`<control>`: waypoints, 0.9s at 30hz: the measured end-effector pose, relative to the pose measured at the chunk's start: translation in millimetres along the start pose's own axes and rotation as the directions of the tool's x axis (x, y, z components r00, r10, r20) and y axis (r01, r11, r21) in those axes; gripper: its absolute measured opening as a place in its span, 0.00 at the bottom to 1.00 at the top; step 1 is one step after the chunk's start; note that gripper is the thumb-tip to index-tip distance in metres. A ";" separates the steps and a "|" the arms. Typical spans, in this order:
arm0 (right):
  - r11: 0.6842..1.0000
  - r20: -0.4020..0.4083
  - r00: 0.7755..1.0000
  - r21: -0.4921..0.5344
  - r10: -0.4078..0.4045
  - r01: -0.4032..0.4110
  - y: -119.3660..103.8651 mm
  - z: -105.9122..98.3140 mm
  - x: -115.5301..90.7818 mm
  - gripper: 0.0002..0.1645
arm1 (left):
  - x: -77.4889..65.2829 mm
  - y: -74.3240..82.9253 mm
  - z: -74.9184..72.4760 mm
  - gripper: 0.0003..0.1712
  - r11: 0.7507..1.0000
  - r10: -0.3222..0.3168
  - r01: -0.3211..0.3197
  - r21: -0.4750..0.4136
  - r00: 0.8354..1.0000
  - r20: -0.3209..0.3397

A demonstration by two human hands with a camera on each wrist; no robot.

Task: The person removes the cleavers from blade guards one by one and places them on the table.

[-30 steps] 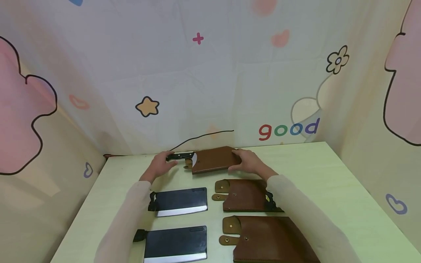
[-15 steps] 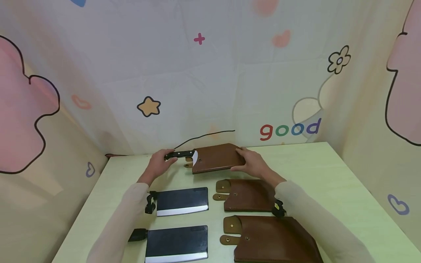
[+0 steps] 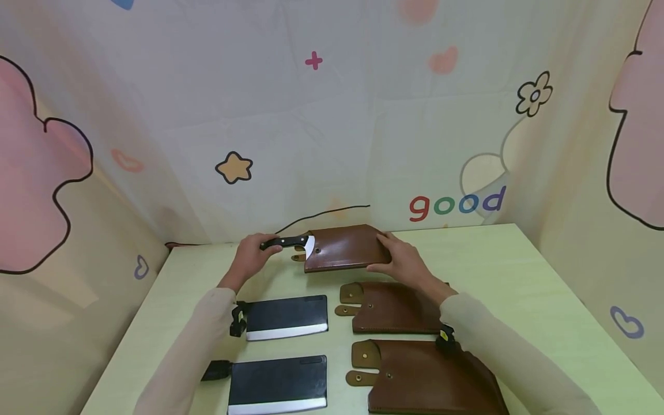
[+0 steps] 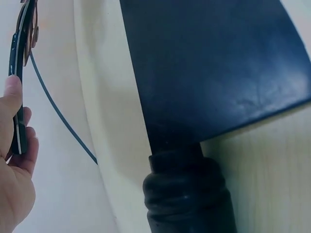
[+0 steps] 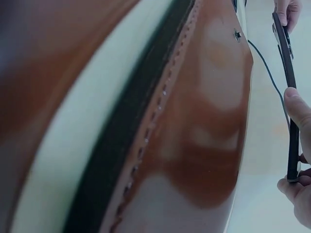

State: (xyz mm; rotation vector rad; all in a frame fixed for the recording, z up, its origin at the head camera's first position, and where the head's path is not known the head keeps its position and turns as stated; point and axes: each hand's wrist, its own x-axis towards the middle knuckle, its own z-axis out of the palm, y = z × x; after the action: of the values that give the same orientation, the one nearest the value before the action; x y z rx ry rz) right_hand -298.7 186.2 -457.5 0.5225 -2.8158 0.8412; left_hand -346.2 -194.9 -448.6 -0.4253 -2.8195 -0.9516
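Note:
At the back of the table, my left hand (image 3: 249,259) grips the black riveted handle (image 3: 284,242) of a knife. The rest of the knife is hidden by a brown leather sheath (image 3: 344,248), except for a pale curved strip of metal at the sheath's left end. My right hand (image 3: 407,259) holds the sheath's right end, thumb on the near face and fingers round the edge. In the left wrist view, the left hand (image 4: 17,165) has its thumb on the handle. From the right wrist, the sheath (image 5: 290,82) appears edge-on, raised off the table.
Two dark-bladed cleavers (image 3: 287,318) (image 3: 280,383) lie at the front left, their handles pointing left. Two more brown sheaths (image 3: 399,308) (image 3: 430,377) with open straps lie right of them, under my right forearm. A printed cloth (image 3: 332,144) hangs behind the table.
Both hands have lifted the knife and sheath slightly, and the sheath's face now tips more toward me. My right hand has shifted a little to the right with it.

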 end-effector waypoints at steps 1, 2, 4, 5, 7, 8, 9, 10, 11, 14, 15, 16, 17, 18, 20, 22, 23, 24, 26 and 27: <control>1.000 -0.004 1.000 0.002 0.005 -0.005 0.1 0.3 -0.5 0.56 | -0.3 0.8 -0.5 0.24 1.000 0.003 -0.003 -0.003 1.000 -0.001; 1.000 -0.008 1.000 0.000 0.007 -0.007 0.2 0.5 -1.1 0.56 | -0.4 1.1 -0.8 0.23 1.000 0.007 -0.007 -0.006 1.000 -0.001; 1.000 -0.014 1.000 -0.003 0.012 -0.012 0.5 1.0 -2.3 0.57 | -0.8 1.3 -1.2 0.23 1.000 0.019 -0.019 -0.008 1.000 -0.004; 1.000 -0.015 1.000 -0.003 0.015 -0.015 0.7 1.1 -3.0 0.57 | -1.1 1.3 -1.4 0.23 1.000 0.023 -0.023 -0.009 1.000 -0.004; 1.000 -0.015 1.000 -0.001 0.021 -0.021 0.7 1.4 -4.5 0.57 | -2.0 0.7 -1.3 0.22 1.000 0.030 -0.030 -0.008 1.000 0.000; 1.000 -0.013 1.000 -0.001 0.023 -0.023 0.6 1.4 -5.2 0.57 | -2.5 0.3 -1.2 0.22 0.999 0.032 -0.032 -0.007 0.999 0.001; 1.000 -0.011 1.000 0.001 0.026 -0.026 0.6 1.5 -5.9 0.58 | -2.9 -0.1 -1.0 0.22 0.999 0.033 -0.033 -0.008 0.999 0.002; 1.000 -0.010 1.000 0.003 0.027 -0.027 0.4 1.5 -6.6 0.58 | -3.4 -0.5 -0.9 0.22 0.999 0.033 -0.033 -0.007 0.999 0.003; 1.000 -0.010 1.000 0.002 0.028 -0.028 0.7 1.9 -7.1 0.58 | -3.9 -0.5 -0.9 0.23 0.999 0.032 -0.032 -0.005 0.999 0.005; 1.000 -0.015 1.000 0.008 0.026 -0.026 0.3 1.6 -8.2 0.57 | -4.9 -1.9 -0.9 0.23 0.999 0.034 -0.034 0.004 0.999 0.005; 1.000 -0.016 1.000 0.010 0.022 -0.022 0.3 1.4 -8.4 0.57 | -5.3 -2.4 -1.2 0.24 0.999 0.036 -0.036 0.006 0.999 0.002; 1.000 -0.017 1.000 0.010 0.017 -0.017 0.5 1.3 -8.7 0.57 | -6.1 -3.2 -1.7 0.24 0.999 0.040 -0.040 0.015 0.999 -0.002; 1.000 -0.017 1.000 0.012 0.015 -0.015 0.7 1.0 -8.8 0.57 | -6.6 -4.2 -2.1 0.24 0.999 0.043 -0.043 0.019 0.999 -0.006; 1.000 -0.016 1.000 0.016 0.015 -0.015 0.4 0.4 -9.1 0.57 | -7.5 -5.3 -2.8 0.24 0.999 0.047 -0.047 0.025 0.999 -0.010; 1.000 -0.013 1.000 0.017 0.016 -0.016 0.9 -0.5 -9.5 0.57 | -9.6 -7.2 -4.4 0.24 0.998 0.054 -0.053 0.030 0.998 -0.019; 1.000 -0.009 1.000 0.014 0.021 -0.020 1.3 -1.3 -10.1 0.57 | -11.8 -9.0 -6.0 0.24 0.998 0.059 -0.058 0.033 0.998 -0.024; 1.000 -0.008 1.000 0.014 0.026 -0.026 1.2 -2.1 -10.3 0.57 | -12.6 -9.6 -6.7 0.24 0.998 0.060 -0.059 0.030 0.998 -0.025; 1.000 -0.009 1.000 0.011 0.026 -0.026 1.4 -2.4 -10.6 0.58 | -13.2 -10.4 -7.3 0.24 0.998 0.061 -0.060 0.032 0.998 -0.025; 1.000 -0.010 1.000 0.007 0.026 -0.026 1.2 -3.3 -11.0 0.57 | -13.8 -11.9 -9.2 0.24 0.998 0.062 -0.061 0.031 0.998 -0.024; 1.000 -0.012 1.000 0.005 0.026 -0.026 1.4 -3.6 -11.2 0.57 | -14.0 -12.9 -9.9 0.24 0.998 0.062 -0.061 0.032 0.998 -0.024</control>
State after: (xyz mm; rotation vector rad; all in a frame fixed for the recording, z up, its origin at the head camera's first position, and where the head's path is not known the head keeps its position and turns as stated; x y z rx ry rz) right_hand -288.7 192.5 -458.0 0.4809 -2.8157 0.8529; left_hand -336.5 -213.9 -451.1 -0.4899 -2.7780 -0.8928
